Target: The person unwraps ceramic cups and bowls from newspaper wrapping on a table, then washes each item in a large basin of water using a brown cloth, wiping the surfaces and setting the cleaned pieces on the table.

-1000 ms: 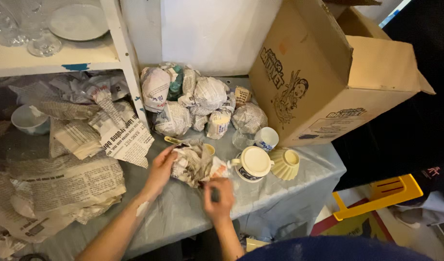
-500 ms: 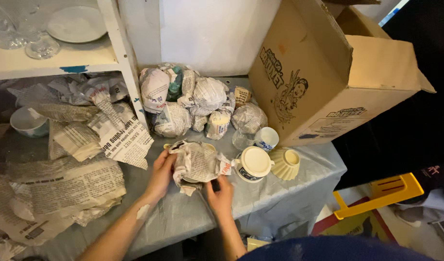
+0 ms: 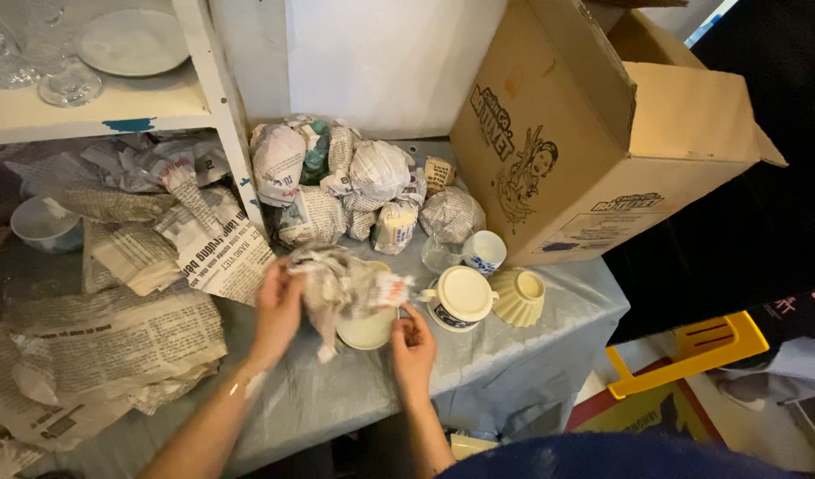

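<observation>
From my remote seat, I see both hands working at the near middle of the table (image 3: 532, 355), which is draped in a grey cloth. My left hand (image 3: 279, 312) is closed around the left side of a crumpled newspaper wrapping (image 3: 341, 286), fingers curled into the paper. My right hand (image 3: 414, 341), at about 4 o'clock from that bundle, pinches its loose lower right edge between thumb and fingertips. The wrapping lies partly over a cream bowl (image 3: 368, 330), whose pale rim peeks out beneath it at 5 o'clock; I cannot tell whether either hand touches the bowl itself.

Just beside the bowl at 3 o'clock stands a white lidded mug (image 3: 461, 297) with a dark pattern low on its side, and further at 3 o'clock a pale yellow ribbed cup (image 3: 518, 295) lies tipped on its side. At 1 o'clock from the bundle sit a clear glass (image 3: 441, 255) and a small white cup with blue marks (image 3: 485, 251), touching or nearly so.

At 12 o'clock a heap of newspaper-wrapped bundles (image 3: 354, 182) is piled against the white wall. A large open cardboard box (image 3: 594, 133) leans at 2 o'clock. At 9 o'clock, loose newspaper sheets (image 3: 115, 337) spread over the table, with a small white bowl (image 3: 44, 223) among them. At 11 o'clock, a white shelf (image 3: 115, 111) carries a plate (image 3: 133, 40) and glassware (image 3: 35, 62).
</observation>
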`<state>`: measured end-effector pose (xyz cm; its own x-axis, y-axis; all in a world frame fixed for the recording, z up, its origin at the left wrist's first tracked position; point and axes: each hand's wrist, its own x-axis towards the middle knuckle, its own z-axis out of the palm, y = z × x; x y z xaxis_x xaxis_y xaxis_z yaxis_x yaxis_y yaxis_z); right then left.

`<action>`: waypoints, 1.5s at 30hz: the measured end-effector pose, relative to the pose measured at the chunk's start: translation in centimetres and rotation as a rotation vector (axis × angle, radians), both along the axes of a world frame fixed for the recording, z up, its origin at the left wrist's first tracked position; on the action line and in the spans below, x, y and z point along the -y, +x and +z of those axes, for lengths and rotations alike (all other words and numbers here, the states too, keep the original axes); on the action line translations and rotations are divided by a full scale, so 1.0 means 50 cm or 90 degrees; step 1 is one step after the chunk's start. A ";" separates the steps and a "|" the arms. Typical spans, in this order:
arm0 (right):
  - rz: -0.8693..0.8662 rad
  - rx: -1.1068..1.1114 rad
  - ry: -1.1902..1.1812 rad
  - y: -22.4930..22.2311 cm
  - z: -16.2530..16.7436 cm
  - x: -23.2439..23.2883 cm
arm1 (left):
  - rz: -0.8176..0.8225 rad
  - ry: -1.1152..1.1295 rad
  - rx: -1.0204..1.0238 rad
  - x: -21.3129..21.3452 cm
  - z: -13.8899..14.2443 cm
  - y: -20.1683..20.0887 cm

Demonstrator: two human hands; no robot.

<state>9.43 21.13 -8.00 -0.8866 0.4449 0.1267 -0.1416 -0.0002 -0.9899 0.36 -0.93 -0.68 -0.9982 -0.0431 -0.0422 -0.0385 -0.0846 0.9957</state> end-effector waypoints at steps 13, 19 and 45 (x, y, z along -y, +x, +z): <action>-0.044 0.099 0.165 0.078 0.122 -0.061 | 0.179 0.286 -0.076 0.053 -0.019 -0.020; -0.025 0.132 0.279 0.106 0.139 -0.063 | 0.078 0.460 -0.102 0.032 -0.013 -0.007; 0.253 -0.092 0.110 -0.056 0.191 0.036 | -0.050 -0.180 -0.069 -0.017 -0.004 0.017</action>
